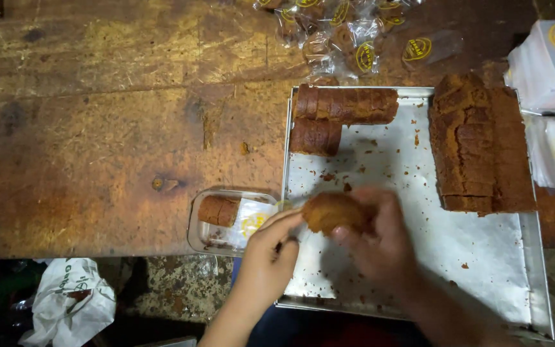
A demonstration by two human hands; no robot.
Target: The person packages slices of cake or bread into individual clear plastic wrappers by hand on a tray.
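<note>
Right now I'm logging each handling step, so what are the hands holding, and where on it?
A brown cake slice, pinched between both hands: left hand fingertips at its left edge, right hand around its right side.

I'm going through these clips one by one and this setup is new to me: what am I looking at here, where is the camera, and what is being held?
No machine here: a person's bare hands, filmed by a head-worn camera looking down. The left hand and right hand together hold a brown cake slice above a paper-lined metal tray. On the tray lie rows of sliced cake and a larger cake slab. Beside it, on the worn wooden table, a clear plastic container holds some slices. Wrapped packets lie at the top, white boxes at right.
</note>
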